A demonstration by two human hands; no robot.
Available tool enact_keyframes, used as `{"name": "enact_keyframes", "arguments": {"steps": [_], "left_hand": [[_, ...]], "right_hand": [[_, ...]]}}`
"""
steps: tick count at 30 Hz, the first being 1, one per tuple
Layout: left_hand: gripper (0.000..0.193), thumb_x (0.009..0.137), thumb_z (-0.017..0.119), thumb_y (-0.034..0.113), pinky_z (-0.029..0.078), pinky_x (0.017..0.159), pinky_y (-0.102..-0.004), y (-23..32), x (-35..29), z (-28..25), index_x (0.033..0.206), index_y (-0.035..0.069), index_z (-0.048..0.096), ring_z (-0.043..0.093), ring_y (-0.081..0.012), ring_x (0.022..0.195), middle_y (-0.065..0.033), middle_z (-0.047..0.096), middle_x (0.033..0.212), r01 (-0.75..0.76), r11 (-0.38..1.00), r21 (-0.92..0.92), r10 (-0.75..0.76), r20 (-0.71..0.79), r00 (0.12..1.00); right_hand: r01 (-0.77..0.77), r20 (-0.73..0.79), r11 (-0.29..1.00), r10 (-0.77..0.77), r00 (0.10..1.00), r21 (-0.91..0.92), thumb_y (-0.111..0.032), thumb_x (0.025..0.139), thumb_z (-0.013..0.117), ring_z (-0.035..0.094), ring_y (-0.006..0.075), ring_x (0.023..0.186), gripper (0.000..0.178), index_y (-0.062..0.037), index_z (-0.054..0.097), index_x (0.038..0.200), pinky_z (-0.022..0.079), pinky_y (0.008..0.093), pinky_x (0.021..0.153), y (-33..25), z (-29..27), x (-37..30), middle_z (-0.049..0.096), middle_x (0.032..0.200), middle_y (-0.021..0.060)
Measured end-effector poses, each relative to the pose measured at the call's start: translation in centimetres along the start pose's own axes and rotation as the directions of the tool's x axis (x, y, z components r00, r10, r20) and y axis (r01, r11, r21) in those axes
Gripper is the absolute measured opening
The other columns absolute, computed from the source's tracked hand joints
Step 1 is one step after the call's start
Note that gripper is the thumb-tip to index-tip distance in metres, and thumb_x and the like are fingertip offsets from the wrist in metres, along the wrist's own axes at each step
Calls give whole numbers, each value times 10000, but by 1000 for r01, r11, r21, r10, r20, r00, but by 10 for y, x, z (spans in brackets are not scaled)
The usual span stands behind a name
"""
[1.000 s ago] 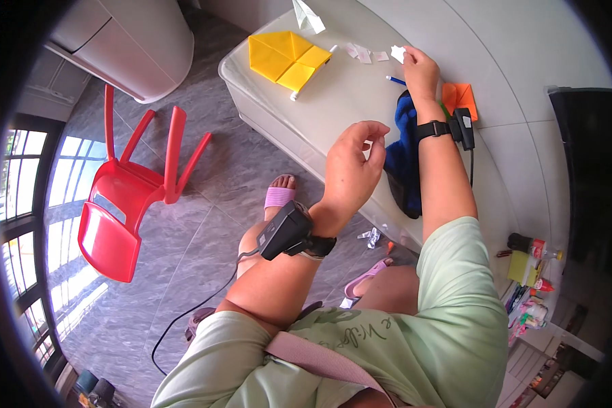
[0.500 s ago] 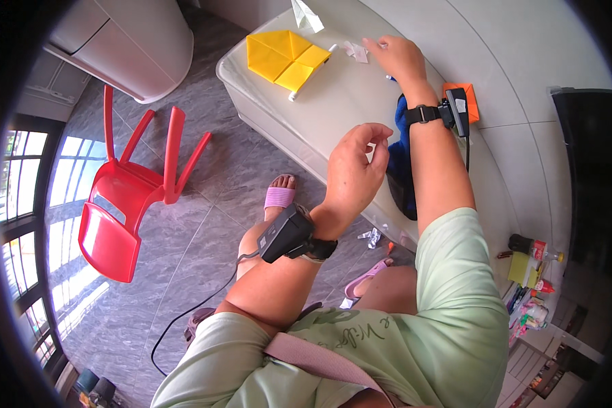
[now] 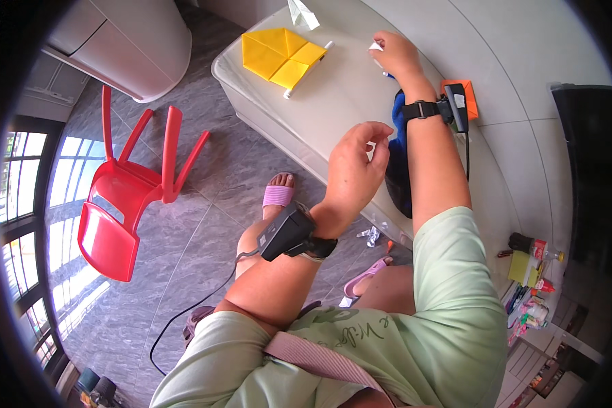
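High over the pale table (image 3: 340, 88), my right hand (image 3: 396, 56) is closed on white paper scraps (image 3: 376, 47), which stick out at its fingertips. My left hand (image 3: 355, 170) hovers by the table's near edge, its fingers curled toward the thumb; whatever may be in them is hidden. To the left of the right hand lies a folded yellow paper piece (image 3: 275, 56) with white rolled ends. A dark blue item (image 3: 400, 163) rests partly hidden beneath my right forearm, and an orange folded paper (image 3: 470, 102) shows beyond the wrist.
A folded whitish paper (image 3: 302, 15) lies at the table's far edge. On the floor, a red plastic chair (image 3: 126, 187) lies tipped over at the left, and crumpled scraps (image 3: 370, 235) lie below the table. Bottles and small goods (image 3: 534, 272) stand at the right.
The paper scraps that lay on the table beside my right hand are now in its fingers. My left hand has stayed almost still.
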State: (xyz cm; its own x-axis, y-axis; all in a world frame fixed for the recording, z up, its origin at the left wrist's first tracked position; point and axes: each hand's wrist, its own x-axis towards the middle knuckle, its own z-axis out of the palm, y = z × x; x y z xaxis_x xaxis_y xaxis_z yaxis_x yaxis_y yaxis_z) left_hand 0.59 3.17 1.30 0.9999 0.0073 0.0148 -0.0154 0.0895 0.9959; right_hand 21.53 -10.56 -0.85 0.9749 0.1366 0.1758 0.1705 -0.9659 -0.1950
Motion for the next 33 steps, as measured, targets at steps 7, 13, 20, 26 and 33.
{"name": "enact_keyframes", "arguments": {"steps": [7,13,20,26,33], "left_hand": [[151,819,541,31,500,727,-311,-3,0,6,951,13,613,626,-232,818,-126,634,904,-13,1000,-6,13,4,1000],[149,849,540,33,486,705,-262,-3,0,6,978,0,607,600,-146,778,-80,641,891,57,995,-87,-54,39,998],[135,889,542,52,455,707,-206,-1,-1,11,999,0,600,553,-65,789,-23,629,901,130,979,-157,-118,88,989],[153,852,537,32,485,643,-253,-5,-1,14,982,-20,599,596,-114,701,-91,650,854,96,978,-186,-89,43,995],[157,852,535,34,486,650,-252,-6,-3,17,983,-27,597,597,-115,707,-95,650,853,96,981,-168,-88,52,995]], "right_hand": [[-50,-114,971,79,990,235,-200,709,677,653,275,812,313,-36,657,975,501,343,707,26,7,-8,670,886,166],[-318,233,283,296,926,905,-81,768,638,608,172,745,263,45,612,998,491,245,668,35,-3,-17,639,857,92],[-280,365,-420,135,921,863,-62,816,562,568,251,887,270,59,547,1057,486,318,764,44,-16,-20,567,944,165],[-267,425,-606,130,896,749,-170,877,534,525,192,744,286,50,500,1057,403,247,595,44,-25,-29,536,831,120],[-385,354,299,154,923,873,-317,845,625,434,92,504,290,-33,612,899,316,213,461,30,-21,-32,485,586,-9]]}}
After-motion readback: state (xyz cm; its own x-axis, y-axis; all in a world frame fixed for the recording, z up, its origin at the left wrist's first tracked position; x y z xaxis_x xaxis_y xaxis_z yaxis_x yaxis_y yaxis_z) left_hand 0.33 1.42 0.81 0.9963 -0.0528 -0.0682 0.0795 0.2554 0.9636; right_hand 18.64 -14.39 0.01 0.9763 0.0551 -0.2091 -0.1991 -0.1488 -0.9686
